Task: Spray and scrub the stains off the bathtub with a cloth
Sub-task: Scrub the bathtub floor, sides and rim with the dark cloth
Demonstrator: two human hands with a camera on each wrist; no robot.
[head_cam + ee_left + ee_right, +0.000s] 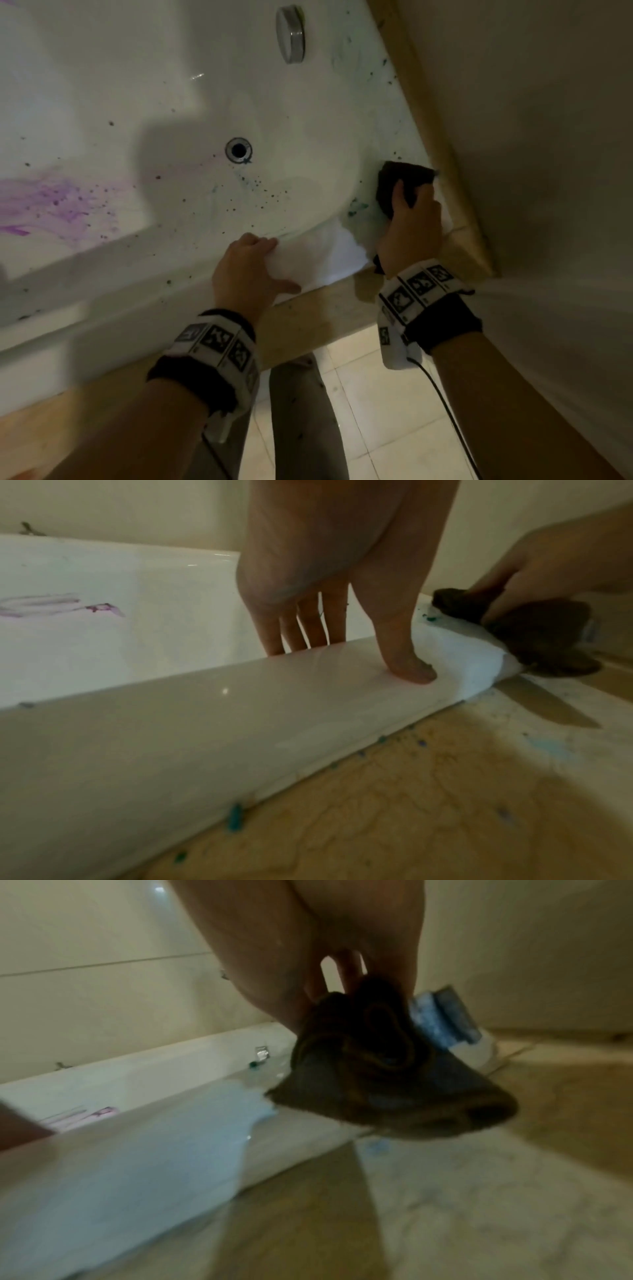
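The white bathtub carries a purple smear on its floor at the left and dark green specks around the drain. My right hand grips a bunched dark cloth and holds it on the tub's near right corner, just past a green stain. In the right wrist view the cloth hangs crumpled from my fingers. My left hand rests on the near rim with its fingers over the inner edge and its thumb pressed flat on top. The left wrist view also shows the cloth.
The drain and a chrome overflow cap sit in the tub. A beige stone ledge borders the rim; a wall closes the right side. My leg stands on the floor tiles. A blurred blue-grey object lies beyond the cloth.
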